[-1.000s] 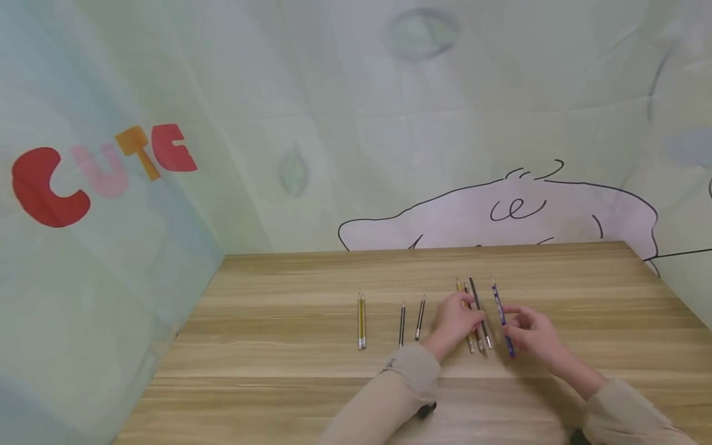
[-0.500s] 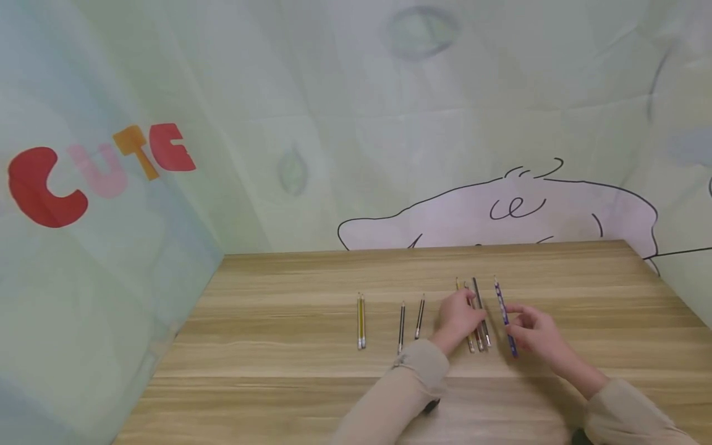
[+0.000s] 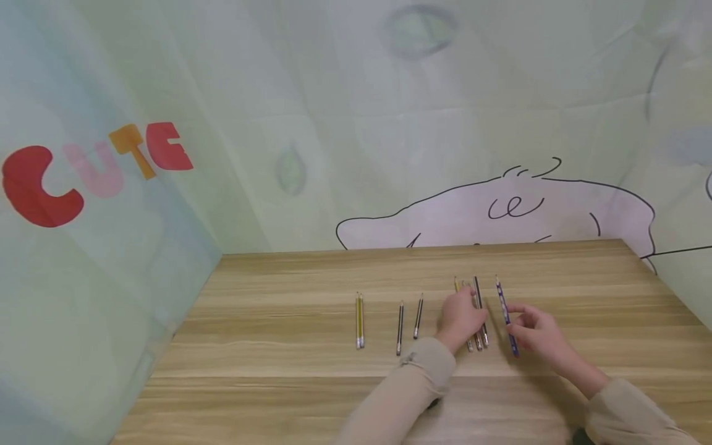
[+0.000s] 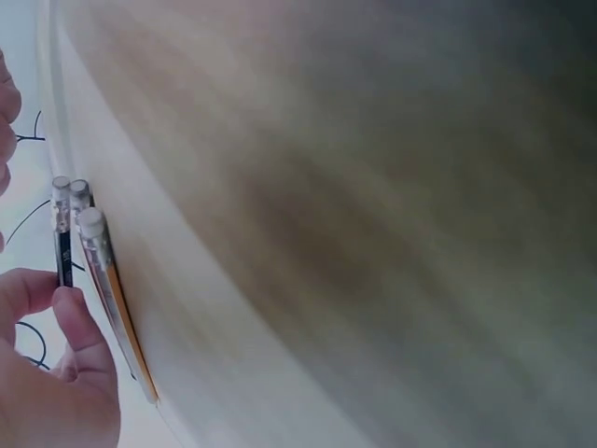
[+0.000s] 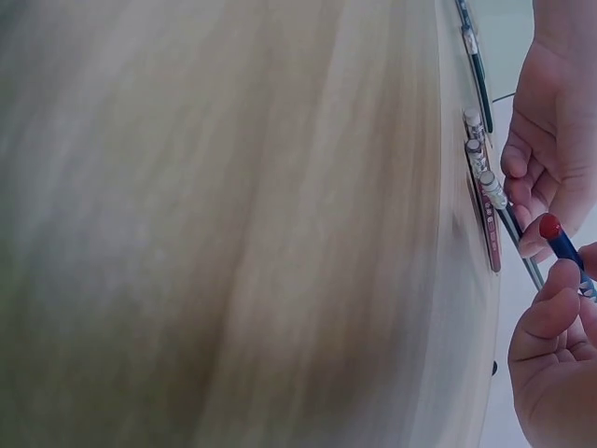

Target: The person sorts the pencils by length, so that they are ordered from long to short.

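Observation:
My left hand (image 3: 460,315) pinches a dark pencil (image 3: 478,293) with a silver end and eraser between thumb and finger; the left wrist view shows the grip on its black barrel (image 4: 64,257). Two more pencils lie partly hidden beneath that hand, one of them a yellow pencil (image 3: 457,284). To the right, my right hand (image 3: 536,334) pinches a blue-purple patterned pencil (image 3: 502,301), point facing away from me. Its red end (image 5: 550,226) shows in the right wrist view. A narrow gap separates the patterned pencil from the dark one.
On the wooden table (image 3: 267,346), two yellowish pencils (image 3: 360,321) lie side by side at left. Between them and my left hand are a black pencil (image 3: 400,327) and a shorter dark pencil (image 3: 418,316). A printed curtain (image 3: 250,154) stands behind the table.
My left hand has shifted slightly right, and the dark pencil's far end has swung right so it lies straighter. My right hand has drifted a little right with the patterned pencil.

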The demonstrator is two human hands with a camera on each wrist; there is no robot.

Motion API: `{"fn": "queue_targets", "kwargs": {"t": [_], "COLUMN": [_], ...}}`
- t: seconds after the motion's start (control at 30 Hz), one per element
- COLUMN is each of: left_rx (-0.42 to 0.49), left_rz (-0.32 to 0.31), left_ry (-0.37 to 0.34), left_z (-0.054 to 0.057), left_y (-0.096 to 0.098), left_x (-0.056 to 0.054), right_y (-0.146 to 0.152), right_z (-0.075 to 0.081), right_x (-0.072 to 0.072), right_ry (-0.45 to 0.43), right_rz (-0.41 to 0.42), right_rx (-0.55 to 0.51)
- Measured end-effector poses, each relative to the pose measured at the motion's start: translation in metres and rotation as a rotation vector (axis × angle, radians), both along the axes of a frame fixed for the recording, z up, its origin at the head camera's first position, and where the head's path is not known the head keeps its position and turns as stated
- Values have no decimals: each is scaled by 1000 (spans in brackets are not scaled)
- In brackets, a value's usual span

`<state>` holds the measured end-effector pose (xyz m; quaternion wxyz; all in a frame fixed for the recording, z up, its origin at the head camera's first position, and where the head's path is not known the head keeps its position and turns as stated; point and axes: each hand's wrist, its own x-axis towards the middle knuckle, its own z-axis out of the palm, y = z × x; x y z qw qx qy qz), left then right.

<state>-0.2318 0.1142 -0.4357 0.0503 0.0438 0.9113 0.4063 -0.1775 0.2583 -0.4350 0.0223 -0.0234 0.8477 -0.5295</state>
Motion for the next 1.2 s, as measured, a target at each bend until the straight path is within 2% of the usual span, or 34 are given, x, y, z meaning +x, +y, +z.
{"fn": "queue_targets", "kwargs": {"t": [0.43,0.7,1.0,1.2], "left_rx": [-87,-225,-269,-346], "left_rz": [-24,-85,-107,-149], "left_ry": [26,71,61,105], "left_z": [-1,0,-1,-2], "left_y": [4,7,9,8], "left_x": [0,0,-2,-2], "right_y": [0,1,2,3], "right_z": [0,-1,-1,-2], "right_x": [-1,0,0,0], "right_ry": [-25,-17,-12,-12], "right_rz": [-11,-8,-7,-8], "right_rx": [22,12,6,1]}}
